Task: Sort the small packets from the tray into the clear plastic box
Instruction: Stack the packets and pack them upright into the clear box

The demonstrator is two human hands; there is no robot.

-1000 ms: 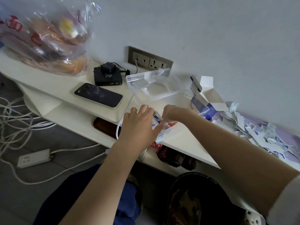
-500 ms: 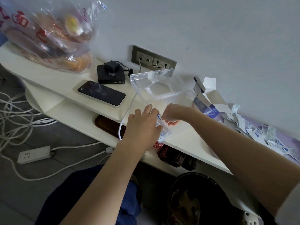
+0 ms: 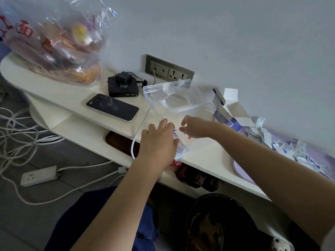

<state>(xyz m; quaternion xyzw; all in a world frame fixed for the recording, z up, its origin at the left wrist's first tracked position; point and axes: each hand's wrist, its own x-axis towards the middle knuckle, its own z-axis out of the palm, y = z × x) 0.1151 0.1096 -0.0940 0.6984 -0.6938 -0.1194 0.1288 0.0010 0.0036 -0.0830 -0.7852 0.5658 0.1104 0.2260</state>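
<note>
Packets (image 3: 176, 136) likely light, flimsy, slippery; pinch flat faces; right hand (image 3: 197, 129) grip spread; left hand (image 3: 157, 142) grip at box (image 3: 184, 152): cannot tell.

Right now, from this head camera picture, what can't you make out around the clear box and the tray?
Head view:
1. The boxed packets inside the clear plastic box: the left hand covers most, so no count is possible.
2. Whether the left hand grips anything: its own back hides the palm side.
3. The purple tray: covered by the right forearm and cut off by the right edge.
4. The tray packets: print too small and blurred.
</note>
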